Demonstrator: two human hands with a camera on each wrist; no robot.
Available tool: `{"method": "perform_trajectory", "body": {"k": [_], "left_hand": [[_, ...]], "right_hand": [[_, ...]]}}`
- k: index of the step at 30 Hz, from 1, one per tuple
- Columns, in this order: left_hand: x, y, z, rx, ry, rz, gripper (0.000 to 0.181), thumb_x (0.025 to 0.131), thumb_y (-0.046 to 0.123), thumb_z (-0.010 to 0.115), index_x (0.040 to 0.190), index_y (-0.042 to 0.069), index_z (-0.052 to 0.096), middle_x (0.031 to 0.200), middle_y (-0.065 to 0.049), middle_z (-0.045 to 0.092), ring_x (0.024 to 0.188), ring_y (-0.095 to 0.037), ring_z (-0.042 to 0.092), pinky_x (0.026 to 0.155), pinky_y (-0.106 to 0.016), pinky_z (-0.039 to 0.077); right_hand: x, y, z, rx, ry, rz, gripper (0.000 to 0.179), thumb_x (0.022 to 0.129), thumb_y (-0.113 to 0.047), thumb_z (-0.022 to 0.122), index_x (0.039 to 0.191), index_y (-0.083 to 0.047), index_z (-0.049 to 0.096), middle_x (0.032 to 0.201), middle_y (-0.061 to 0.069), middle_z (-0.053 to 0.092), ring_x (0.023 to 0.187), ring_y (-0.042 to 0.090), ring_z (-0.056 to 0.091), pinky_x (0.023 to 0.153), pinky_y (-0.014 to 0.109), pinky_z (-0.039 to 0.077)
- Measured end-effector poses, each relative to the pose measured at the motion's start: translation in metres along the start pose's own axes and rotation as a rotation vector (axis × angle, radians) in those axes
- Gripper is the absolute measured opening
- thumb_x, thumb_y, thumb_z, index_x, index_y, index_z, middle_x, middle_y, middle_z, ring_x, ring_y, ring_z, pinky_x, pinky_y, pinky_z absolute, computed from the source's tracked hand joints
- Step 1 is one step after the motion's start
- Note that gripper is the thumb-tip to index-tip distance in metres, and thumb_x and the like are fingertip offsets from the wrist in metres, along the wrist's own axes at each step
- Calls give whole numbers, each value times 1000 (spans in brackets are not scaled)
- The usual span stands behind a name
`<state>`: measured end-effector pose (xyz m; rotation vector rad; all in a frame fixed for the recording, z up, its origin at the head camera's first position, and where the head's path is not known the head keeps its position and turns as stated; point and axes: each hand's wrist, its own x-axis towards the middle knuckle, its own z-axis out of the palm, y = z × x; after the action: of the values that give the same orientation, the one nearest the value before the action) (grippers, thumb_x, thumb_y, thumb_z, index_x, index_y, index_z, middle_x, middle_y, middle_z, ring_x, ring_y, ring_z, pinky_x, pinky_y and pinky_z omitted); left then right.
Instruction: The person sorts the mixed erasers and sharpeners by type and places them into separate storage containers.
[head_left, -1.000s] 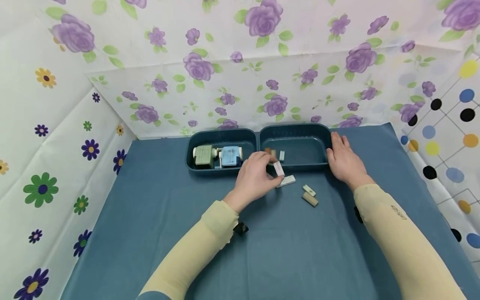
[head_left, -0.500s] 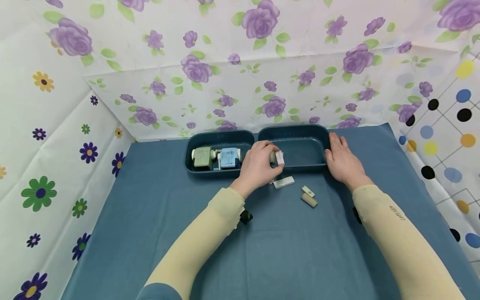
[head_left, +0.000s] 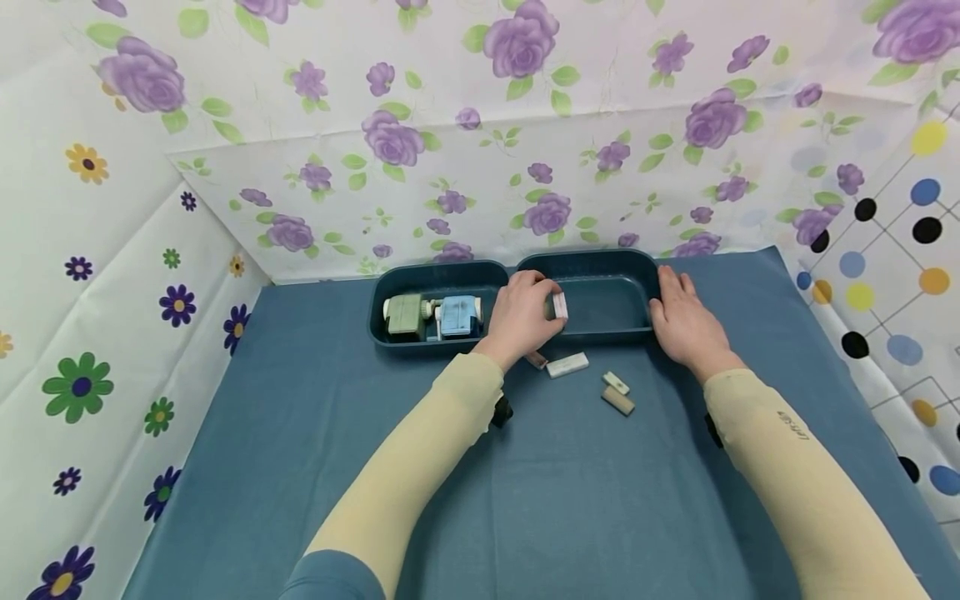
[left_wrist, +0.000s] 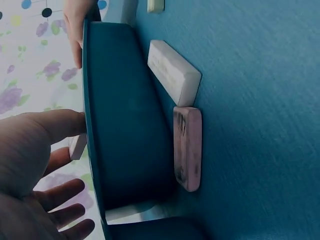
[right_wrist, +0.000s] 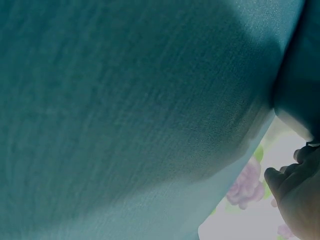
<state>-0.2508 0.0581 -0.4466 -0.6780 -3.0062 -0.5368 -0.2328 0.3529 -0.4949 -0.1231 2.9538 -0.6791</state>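
Observation:
Over the left end of the right-hand dark teal tray (head_left: pixel 600 336), my left hand (head_left: pixel 521 312) pinches a small whitish eraser (head_left: pixel 561 306) between thumb and finger. In the left wrist view that eraser shows partly behind the tray's rim, the other fingers spread loosely. My right hand (head_left: pixel 688 325) rests against the tray's right end, fingers fairly straight. On the cloth in front of the tray lie a white eraser (left_wrist: pixel 175 72) and a smudged pink eraser (left_wrist: pixel 188 150), end to end. A cream eraser (head_left: pixel 616 382) and a tan eraser (head_left: pixel 618 401) lie further right.
A second teal tray (head_left: pixel 386 336) adjoins on the left, holding a green boxy device (head_left: pixel 405 314) and a blue one (head_left: pixel 459 315) with white knobs. Blue cloth (head_left: pixel 585 500) covers the table. A flowered sheet (head_left: pixel 465 167) stands upright behind the trays.
My left hand has carried the whitish eraser from the right tray's front rim up and over its inside. The pink eraser has come into sight below it. My right hand stays put.

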Motion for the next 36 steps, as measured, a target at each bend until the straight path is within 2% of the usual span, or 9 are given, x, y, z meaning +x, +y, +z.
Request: {"method": "perform_trajectory", "body": {"k": [8,17,22,28,36], "left_hand": [[10,-1,3,41,-8,-1,45,99,41,79,139,23,70,150,-5,55,145,-25,43,116,-46,41],[28,3,11,98,-77,-19,48,99,45,78,144,33,68,162,-7,47,156,-30,29,123,-47,34],[35,9,16,102,-91,-21,47,98,47,79,143,36,69,163,-7,46,158,-31,26,124,-48,32],[38,14,20,93,-93,-26,50,97,48,80,144,36,68,166,-6,41,161,-32,19,127,-47,27],[36,14,18,79,-103,-36,65,97,46,80,156,32,57,172,-7,32,164,-33,10,129,-49,21]], "right_hand": [[1,-1,0,-7,1,-4,68,118,-31,29,171,-6,-7,179,18,-5,163,44,-6,127,67,12],[3,-4,-3,-11,3,-8,68,118,-31,28,171,-6,-7,179,18,-4,163,44,-5,127,67,12],[2,-2,-1,-10,-2,-3,68,118,-31,28,171,-7,-8,179,17,-6,163,42,-8,127,67,11],[1,0,0,-5,-5,-4,68,119,-32,27,171,-8,-9,179,16,-7,163,42,-8,126,68,12],[-1,0,-1,-11,-3,3,68,118,-31,28,171,-7,-9,178,17,-7,163,43,-7,126,68,12]]}}
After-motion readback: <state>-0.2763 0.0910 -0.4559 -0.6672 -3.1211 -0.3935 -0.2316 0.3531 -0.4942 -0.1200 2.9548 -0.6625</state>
